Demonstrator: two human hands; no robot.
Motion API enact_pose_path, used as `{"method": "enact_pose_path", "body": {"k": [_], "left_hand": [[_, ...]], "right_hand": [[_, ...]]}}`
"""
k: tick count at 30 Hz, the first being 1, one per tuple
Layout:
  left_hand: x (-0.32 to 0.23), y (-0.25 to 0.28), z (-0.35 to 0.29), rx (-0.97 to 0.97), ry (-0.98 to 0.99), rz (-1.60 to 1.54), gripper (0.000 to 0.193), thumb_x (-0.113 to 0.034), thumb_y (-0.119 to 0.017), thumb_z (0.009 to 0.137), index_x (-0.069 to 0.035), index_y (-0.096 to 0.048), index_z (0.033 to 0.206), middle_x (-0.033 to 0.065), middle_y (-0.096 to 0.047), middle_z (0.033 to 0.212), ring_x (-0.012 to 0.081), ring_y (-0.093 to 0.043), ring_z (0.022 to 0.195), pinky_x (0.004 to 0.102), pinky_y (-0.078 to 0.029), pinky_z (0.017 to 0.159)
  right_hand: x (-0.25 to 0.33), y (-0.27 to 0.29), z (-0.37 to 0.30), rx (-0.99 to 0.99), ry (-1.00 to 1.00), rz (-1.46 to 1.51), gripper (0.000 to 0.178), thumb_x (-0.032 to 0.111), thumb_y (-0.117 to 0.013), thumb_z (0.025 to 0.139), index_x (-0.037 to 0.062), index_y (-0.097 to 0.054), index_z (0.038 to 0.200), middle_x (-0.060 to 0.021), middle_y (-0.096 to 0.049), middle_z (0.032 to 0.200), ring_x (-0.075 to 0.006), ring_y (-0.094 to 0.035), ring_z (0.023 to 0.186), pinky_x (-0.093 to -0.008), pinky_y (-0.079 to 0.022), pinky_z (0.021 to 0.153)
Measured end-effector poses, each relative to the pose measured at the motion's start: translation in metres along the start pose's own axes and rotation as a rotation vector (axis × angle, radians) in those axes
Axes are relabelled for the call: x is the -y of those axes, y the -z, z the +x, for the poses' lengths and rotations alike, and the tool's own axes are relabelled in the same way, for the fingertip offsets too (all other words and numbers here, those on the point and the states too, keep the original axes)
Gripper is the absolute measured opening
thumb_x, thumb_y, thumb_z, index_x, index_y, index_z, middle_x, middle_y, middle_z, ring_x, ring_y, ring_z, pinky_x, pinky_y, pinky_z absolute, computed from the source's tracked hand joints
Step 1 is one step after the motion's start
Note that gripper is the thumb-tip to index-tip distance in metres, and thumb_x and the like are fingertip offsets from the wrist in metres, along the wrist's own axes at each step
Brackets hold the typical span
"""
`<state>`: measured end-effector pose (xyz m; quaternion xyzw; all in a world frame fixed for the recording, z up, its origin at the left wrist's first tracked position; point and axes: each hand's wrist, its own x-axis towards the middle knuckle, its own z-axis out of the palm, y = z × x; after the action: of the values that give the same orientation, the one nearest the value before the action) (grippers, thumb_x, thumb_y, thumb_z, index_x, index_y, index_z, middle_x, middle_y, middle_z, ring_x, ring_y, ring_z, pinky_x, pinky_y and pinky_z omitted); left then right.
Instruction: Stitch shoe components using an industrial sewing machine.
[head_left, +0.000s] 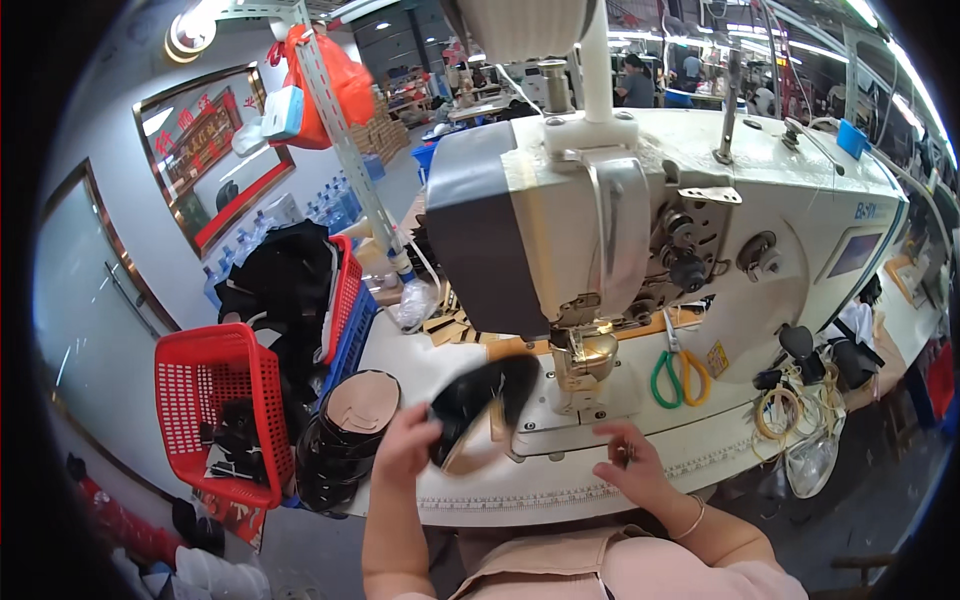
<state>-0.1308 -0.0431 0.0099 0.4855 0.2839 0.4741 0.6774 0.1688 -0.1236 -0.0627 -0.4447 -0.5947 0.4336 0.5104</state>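
My left hand [408, 440] grips a black curved piece with a pale lining [470, 420], probably a shoe upper, blurred by motion. It is held over the table, left of the sewing machine's needle and presser area [585, 375]. Close to the table's front edge, my right hand [635, 468] is raised with bent fingers. Something small and dark shows among them, too small to name. Beside my left hand stands a stack of glossy black pieces [345, 440] with a beige lining on top.
Scissors with green and orange handles [680, 378] lie right of the needle. Farther right are tape rolls and cords [785, 410]. A red basket [215, 345] with black pieces stands at the left, near a heap of black material [285, 280]. A measuring tape [560, 492] runs along the front edge.
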Motion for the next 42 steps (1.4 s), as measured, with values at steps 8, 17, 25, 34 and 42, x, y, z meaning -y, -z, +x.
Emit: {"method": "enact_pose_path", "body": {"k": [8,17,25,34,42], "left_hand": [[0.040,-0.059,0.010,0.374,0.215,-0.080,0.028,-0.013,-0.064,0.077,0.003,-0.058,0.099,0.0044,-0.062,0.088,0.0104,-0.057,0.080,0.0241,-0.046,0.073],[0.028,-0.072,0.101,0.174,0.227,-0.054,0.027,-0.010,-0.063,0.080,0.002,-0.057,0.104,0.0078,-0.063,0.094,0.0139,-0.062,0.083,0.0259,-0.050,0.075],[0.064,-0.105,0.086,-0.283,-0.289,-0.045,0.018,-0.009,-0.064,0.082,-0.002,-0.054,0.096,0.0028,-0.059,0.087,0.0081,-0.055,0.078,0.0218,-0.046,0.071],[0.075,-0.133,0.089,-0.393,-0.340,-0.054,0.014,-0.009,-0.061,0.085,-0.003,-0.051,0.092,0.0003,-0.057,0.082,0.0041,-0.051,0.071,0.0182,-0.044,0.064],[0.078,-0.142,0.085,-0.513,-0.408,0.002,0.017,-0.014,-0.063,0.084,-0.003,-0.051,0.090,0.0002,-0.056,0.082,0.0046,-0.050,0.071,0.0188,-0.043,0.064]], "right_hand": [[0.007,0.074,0.016,0.116,-0.173,0.572,0.033,-0.005,-0.073,0.062,0.0016,-0.060,0.091,-0.0068,-0.062,0.086,-0.0128,-0.060,0.078,-0.0269,-0.050,0.069],[0.030,0.110,0.160,0.035,-0.313,0.559,0.017,0.006,-0.063,0.080,-0.0013,-0.060,0.095,-0.0070,-0.063,0.086,-0.0158,-0.062,0.078,-0.0280,-0.051,0.072],[0.020,0.068,0.167,-0.496,0.611,-0.442,0.012,0.004,-0.060,0.080,0.0037,-0.063,0.092,-0.0064,-0.061,0.087,-0.0180,-0.059,0.077,-0.0276,-0.049,0.063],[0.057,0.015,0.123,-0.258,0.466,-0.168,0.008,0.003,-0.065,0.078,-0.0023,-0.066,0.084,-0.0041,-0.063,0.066,-0.0064,-0.053,0.056,-0.0201,-0.040,0.050],[0.066,0.038,0.117,-0.268,0.624,-0.958,0.013,0.011,-0.069,0.072,0.0008,-0.062,0.074,-0.0079,-0.058,0.060,-0.0224,-0.054,0.049,-0.0325,-0.043,0.050]]}}
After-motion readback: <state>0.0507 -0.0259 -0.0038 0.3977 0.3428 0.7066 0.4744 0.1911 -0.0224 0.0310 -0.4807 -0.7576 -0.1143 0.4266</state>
